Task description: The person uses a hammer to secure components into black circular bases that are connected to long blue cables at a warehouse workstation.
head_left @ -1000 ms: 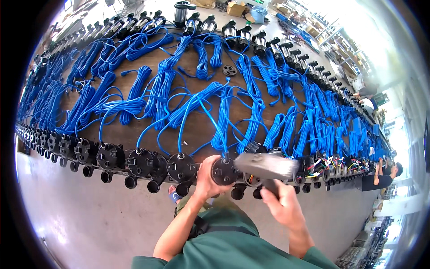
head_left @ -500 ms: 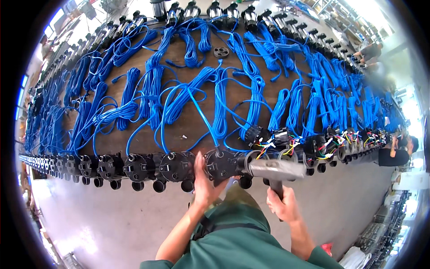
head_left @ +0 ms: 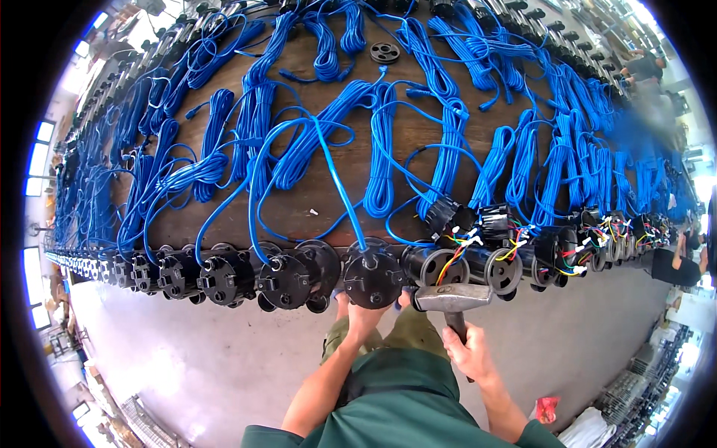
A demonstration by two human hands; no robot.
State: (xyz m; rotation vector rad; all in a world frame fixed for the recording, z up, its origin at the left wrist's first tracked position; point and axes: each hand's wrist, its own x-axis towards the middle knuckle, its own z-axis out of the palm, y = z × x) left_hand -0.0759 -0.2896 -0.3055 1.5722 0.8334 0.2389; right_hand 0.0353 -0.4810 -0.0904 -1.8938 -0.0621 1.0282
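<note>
My right hand [head_left: 470,352] is closed round the handle of a hammer [head_left: 454,299], whose grey metal head lies level just right of a black cylindrical housing [head_left: 373,278]. That housing has a round capped end facing me and a blue cable [head_left: 337,187] running from its top. From below, my left hand [head_left: 364,317] holds the housing at its lower edge; most of its fingers are hidden behind it. Beside the hammer is an open black housing [head_left: 437,267] with coloured wires showing. To the left stands another capped black housing [head_left: 287,280].
Black housings line the near edge of the brown table [head_left: 328,216]. Bundled blue cables [head_left: 381,157] cover much of its top, with a black wheel-like part [head_left: 385,52] among them. Several open housings with loose wires [head_left: 556,254] continue right. Another person [head_left: 676,261] is at the far right.
My left hand has shifted from the left side of the capped housing to beneath it. The hammer has moved slightly down and left, and its blur is gone. The view has tilted downward.
</note>
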